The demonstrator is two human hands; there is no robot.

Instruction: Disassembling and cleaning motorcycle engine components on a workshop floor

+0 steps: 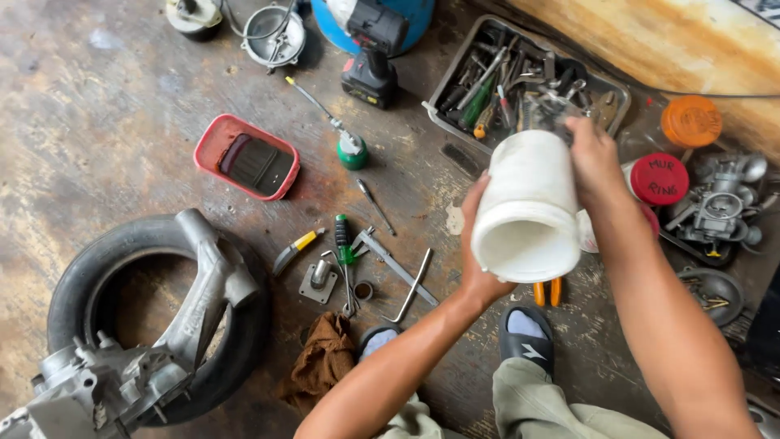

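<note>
A white plastic jar [528,203] is held up in front of me, its open mouth turned toward the camera. My left hand [474,244] grips its left side near the rim. My right hand [591,158] is on the jar's far end, fingers curled over it. Below the jar, orange-handled pliers [546,291] lie on the floor next to my sandalled foot [526,335].
A metal tray [520,81] of hand tools sits behind the jar. Red [660,179] and orange [691,120] lidded jars and a carburettor [719,207] lie right. Screwdrivers, a caliper, a red tray [246,157], a cordless drill [371,50], a tyre [154,317] with engine casing lie left.
</note>
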